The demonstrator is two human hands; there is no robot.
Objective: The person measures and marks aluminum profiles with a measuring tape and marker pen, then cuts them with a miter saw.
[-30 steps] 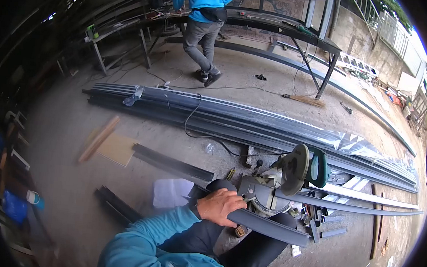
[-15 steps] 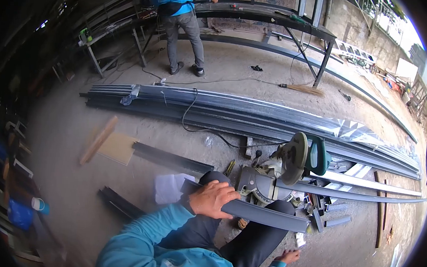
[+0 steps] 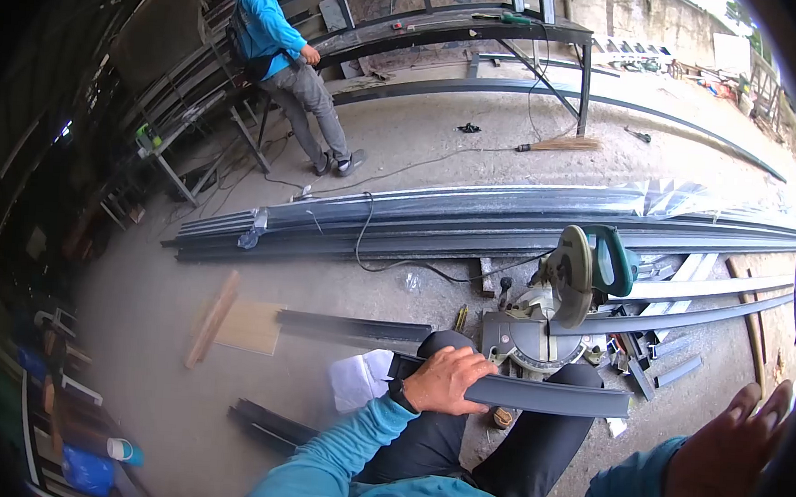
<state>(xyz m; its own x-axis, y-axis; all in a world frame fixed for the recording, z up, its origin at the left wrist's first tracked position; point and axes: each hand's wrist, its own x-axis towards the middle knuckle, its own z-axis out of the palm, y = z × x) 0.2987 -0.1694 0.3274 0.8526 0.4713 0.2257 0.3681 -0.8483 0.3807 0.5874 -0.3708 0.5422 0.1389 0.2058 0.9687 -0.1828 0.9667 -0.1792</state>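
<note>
A: "How are the things placed, counted from the person's legs (image 3: 536, 448)?"

B: "Across them lies the profile (image 3: 553, 396), under the left hand (image 3: 452, 379); the right hand (image 3: 717, 468) is at three o'clock. The saw (image 3: 574, 277) stands at one o'clock, and short pieces (image 3: 679, 372) lie at two."

A: "And what is farther?"

B: "At twelve o'clock lies the bundle (image 3: 472, 226), behind the saw. Behind the bundle is the broom (image 3: 559, 144), then the workbench (image 3: 583, 91). The co-worker (image 3: 275, 24) stands at eleven, the board (image 3: 252, 331) lies at ten."
</note>
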